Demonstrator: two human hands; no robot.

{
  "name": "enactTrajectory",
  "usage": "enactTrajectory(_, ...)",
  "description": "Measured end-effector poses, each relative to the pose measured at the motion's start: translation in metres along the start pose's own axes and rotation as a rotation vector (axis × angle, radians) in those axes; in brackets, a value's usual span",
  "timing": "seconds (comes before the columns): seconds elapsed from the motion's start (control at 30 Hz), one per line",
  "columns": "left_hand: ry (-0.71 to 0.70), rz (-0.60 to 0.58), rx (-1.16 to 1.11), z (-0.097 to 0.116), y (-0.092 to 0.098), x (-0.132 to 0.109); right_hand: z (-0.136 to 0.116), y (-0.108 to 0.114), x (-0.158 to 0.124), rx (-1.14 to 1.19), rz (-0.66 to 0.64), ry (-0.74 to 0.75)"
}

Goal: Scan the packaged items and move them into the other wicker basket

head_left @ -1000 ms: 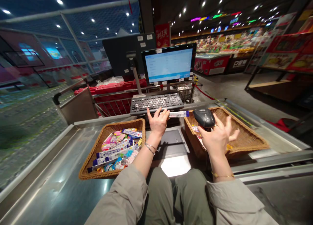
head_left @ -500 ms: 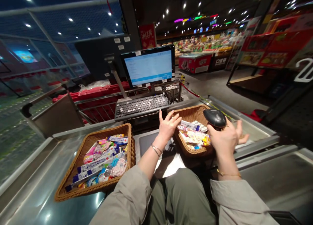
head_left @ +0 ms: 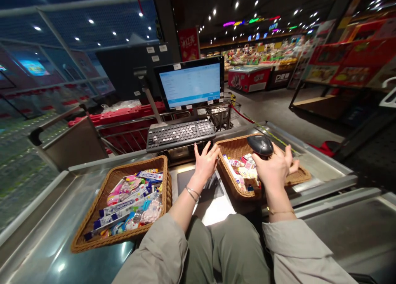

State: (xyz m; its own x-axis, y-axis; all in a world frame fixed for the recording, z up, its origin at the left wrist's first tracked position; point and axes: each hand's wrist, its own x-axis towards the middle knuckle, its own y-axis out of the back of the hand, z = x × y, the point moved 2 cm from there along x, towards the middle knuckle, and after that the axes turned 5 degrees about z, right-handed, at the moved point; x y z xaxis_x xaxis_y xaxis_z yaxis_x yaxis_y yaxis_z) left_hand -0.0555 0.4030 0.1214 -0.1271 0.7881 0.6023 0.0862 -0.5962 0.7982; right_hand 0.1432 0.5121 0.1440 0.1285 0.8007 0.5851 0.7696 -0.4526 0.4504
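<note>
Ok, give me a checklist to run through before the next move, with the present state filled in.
1. Black rounded handheld scanner in the right hand: ok, gripped.
2. Left hand free: ok, fingers spread, no item showing in it.
3. Left fingertips off the rim of the brown woven right basket: cannot tell, they overlap or nearly meet it in this view.
4. Long white-and-blue packets inside the brown woven left basket: ok.
5. Black-framed flat monitor lit: ok.
6. Entries on its screen readable: not ok, the text is too small.

Scanner [head_left: 260, 145] above the right basket [head_left: 234, 146]
</note>
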Motion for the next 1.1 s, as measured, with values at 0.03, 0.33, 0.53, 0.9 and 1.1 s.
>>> enactTrajectory(0.03,0.022,0.000,0.012,-0.006,0.004,-0.004,-0.006,-0.003,-0.002,0.006,-0.017,0.010)
enactTrajectory(0.33,0.184,-0.027,0.114,-0.065,0.048,-0.053,-0.073,-0.019,-0.031,0.109,-0.121,0.136)
enactTrajectory(0.53,0.316,-0.030,0.177,-0.121,0.074,-0.096,-0.102,-0.043,-0.060,0.142,-0.200,0.189)
enactTrajectory(0.9,0.348,-0.292,0.254,-0.179,0.092,-0.147,-0.125,-0.070,-0.105,0.147,-0.278,0.288)
enactTrajectory(1.1,0.264,-0.474,0.232,-0.188,0.074,-0.151,-0.118,-0.078,-0.112,0.138,-0.300,0.287)
